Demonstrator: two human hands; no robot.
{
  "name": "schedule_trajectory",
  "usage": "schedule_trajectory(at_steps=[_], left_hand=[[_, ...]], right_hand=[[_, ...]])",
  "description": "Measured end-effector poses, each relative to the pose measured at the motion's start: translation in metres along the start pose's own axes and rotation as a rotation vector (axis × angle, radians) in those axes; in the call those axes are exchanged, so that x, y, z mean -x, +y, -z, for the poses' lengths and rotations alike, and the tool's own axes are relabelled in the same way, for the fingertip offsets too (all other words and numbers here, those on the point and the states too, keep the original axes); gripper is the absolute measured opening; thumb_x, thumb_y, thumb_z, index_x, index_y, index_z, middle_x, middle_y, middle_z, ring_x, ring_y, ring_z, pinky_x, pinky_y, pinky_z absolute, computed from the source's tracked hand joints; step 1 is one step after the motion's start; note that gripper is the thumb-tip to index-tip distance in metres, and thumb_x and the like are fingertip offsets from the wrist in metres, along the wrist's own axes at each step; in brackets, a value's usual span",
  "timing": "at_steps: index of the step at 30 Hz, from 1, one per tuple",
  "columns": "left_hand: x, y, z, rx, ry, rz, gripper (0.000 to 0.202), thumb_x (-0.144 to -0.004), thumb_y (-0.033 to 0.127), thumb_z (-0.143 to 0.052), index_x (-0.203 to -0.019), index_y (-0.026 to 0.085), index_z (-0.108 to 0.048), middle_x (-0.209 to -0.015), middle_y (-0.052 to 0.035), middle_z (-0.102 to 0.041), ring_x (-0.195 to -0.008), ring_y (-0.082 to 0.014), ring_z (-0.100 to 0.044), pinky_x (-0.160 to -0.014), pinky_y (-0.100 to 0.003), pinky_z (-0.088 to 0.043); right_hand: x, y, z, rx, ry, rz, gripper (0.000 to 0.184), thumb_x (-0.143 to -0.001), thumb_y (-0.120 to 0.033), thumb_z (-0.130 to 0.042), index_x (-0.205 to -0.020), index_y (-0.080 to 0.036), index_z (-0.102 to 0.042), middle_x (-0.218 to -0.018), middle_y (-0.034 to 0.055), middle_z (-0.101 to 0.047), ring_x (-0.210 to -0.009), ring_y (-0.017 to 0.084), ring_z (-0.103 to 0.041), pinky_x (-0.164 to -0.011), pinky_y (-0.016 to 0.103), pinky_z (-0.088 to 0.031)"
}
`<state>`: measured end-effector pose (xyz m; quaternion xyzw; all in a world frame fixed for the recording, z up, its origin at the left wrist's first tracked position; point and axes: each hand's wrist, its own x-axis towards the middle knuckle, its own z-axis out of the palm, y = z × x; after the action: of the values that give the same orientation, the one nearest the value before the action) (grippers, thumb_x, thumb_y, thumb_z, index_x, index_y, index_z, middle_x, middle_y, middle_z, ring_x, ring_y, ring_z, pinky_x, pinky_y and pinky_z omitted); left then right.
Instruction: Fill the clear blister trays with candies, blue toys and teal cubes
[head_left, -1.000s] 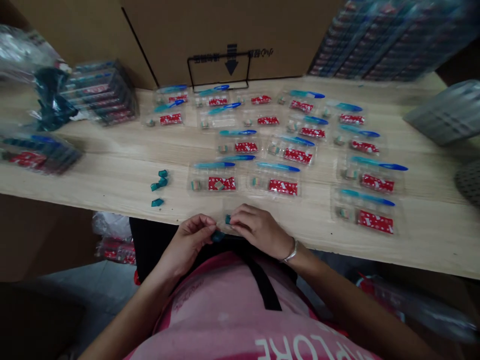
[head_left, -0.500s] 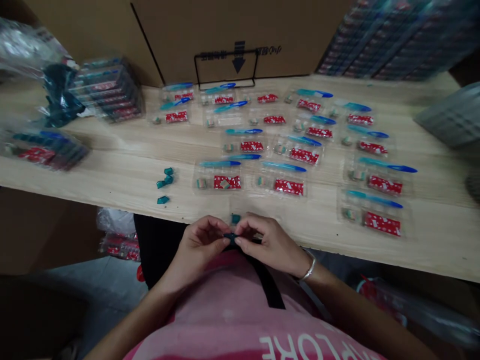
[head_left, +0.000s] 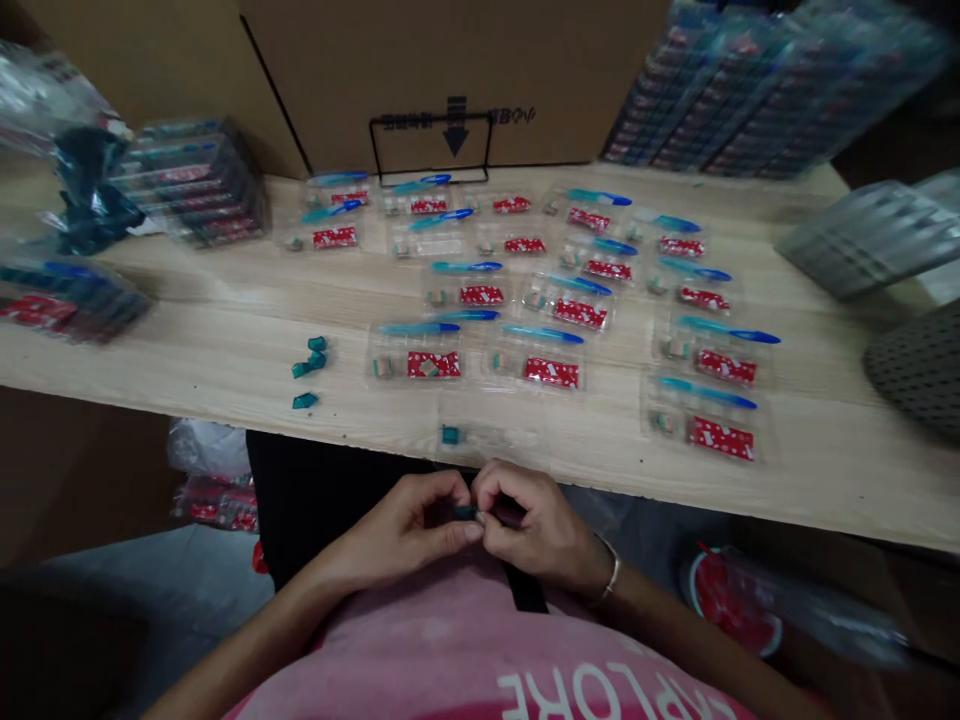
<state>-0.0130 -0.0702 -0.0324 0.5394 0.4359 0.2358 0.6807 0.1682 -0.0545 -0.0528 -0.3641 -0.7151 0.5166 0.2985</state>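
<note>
My left hand (head_left: 427, 520) and my right hand (head_left: 529, 515) meet just in front of the table edge. Between their fingertips is a small dark teal plastic piece (head_left: 465, 511), mostly covered by the fingers. On the table just beyond lies a clear plastic tray (head_left: 510, 438) with a similar teal piece (head_left: 450, 435) in its left end. Farther left, several loose teal pieces (head_left: 304, 401) lie on the wood.
Several clear trays, each with a slim blue stick (head_left: 543, 334) and most with a red dotted packet (head_left: 551, 372), cover the middle. Stacks of packs (head_left: 202, 185) stand left, with more (head_left: 697, 110) back right. A grey basket (head_left: 919, 365) stands right; a cardboard box (head_left: 555, 70) behind.
Both hands have drawn down toward my body, off the table edge, still pinching the teal piece. The tray with its teal piece now shows uncovered. My view has shifted slightly right.
</note>
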Motion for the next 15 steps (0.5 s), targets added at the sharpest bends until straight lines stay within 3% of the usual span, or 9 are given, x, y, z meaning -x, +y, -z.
schedule_trajectory(at_steps=[4,8,11,13,15], left_hand=[[-0.012,-0.003,-0.002,0.207,0.019,0.039,0.033,-0.075,0.043,-0.062,-0.062,0.015,-0.051,-0.060,0.0044,-0.041,-0.056,-0.0079,-0.034,-0.053,-0.021,-0.028],[-0.018,-0.011,-0.007,0.436,0.087,0.161,0.031,-0.071,0.044,-0.067,-0.071,0.014,-0.059,-0.059,0.0037,-0.048,-0.051,-0.0060,-0.038,-0.052,-0.020,-0.030],[-0.018,-0.012,-0.006,0.531,0.039,0.225,0.034,-0.073,0.047,-0.063,-0.071,0.013,-0.062,-0.061,-0.0007,-0.055,-0.051,-0.0080,-0.045,-0.052,-0.021,-0.035],[-0.019,-0.010,-0.002,0.448,0.090,0.194,0.034,-0.077,0.047,-0.057,-0.073,0.014,-0.063,-0.063,-0.0024,-0.057,-0.053,-0.0095,-0.047,-0.053,-0.022,-0.037],[-0.021,-0.009,0.004,0.184,0.286,0.070,0.027,-0.079,0.042,-0.058,-0.083,0.016,-0.065,-0.068,-0.0017,-0.058,-0.056,-0.0105,-0.047,-0.055,-0.023,-0.038]], right_hand=[[0.003,0.005,-0.005,-0.143,0.108,-0.122,0.006,-0.076,-0.018,-0.052,-0.073,-0.020,-0.048,-0.066,-0.0027,-0.051,-0.058,0.010,-0.047,-0.054,0.020,-0.041],[0.003,0.002,0.002,0.008,0.139,0.156,0.017,-0.074,-0.014,-0.058,-0.089,-0.021,-0.052,-0.093,0.0045,-0.058,-0.085,0.016,-0.056,-0.075,0.028,-0.047],[0.001,0.001,0.013,0.131,0.069,0.305,0.011,-0.078,-0.016,-0.058,-0.086,-0.023,-0.054,-0.089,0.0045,-0.061,-0.083,0.016,-0.058,-0.073,0.028,-0.048],[-0.005,0.006,0.019,0.196,0.070,0.313,0.008,-0.080,-0.016,-0.056,-0.085,-0.022,-0.055,-0.083,0.0037,-0.061,-0.078,0.015,-0.058,-0.069,0.028,-0.048],[-0.016,0.016,0.024,0.290,0.088,0.306,0.006,-0.082,-0.016,-0.055,-0.085,-0.021,-0.055,-0.081,0.0037,-0.060,-0.076,0.015,-0.057,-0.068,0.028,-0.047]])
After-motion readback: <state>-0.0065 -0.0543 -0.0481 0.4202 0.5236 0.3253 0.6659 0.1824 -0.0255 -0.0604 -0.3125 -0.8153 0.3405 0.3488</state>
